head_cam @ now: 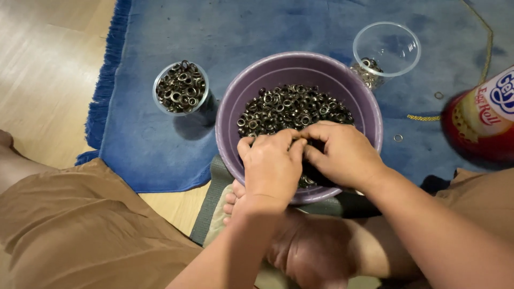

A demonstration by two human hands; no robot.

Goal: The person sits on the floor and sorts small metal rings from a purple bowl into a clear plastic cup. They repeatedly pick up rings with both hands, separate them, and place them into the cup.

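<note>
Both hands meet over the near side of the purple bowl (230, 115) on the blue rug (160, 144), left hand (272, 167) and right hand (342, 155) pinching together at metal rings (292, 109) heaped just beyond their fingertips.

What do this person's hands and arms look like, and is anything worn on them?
Both arms are bare as far as the view shows: no sleeves, gloves, watch or bracelet. The left hand and right hand show no rings on the fingers that can be seen. The only clothing in view is tan-brown cloth over the legs.
</note>
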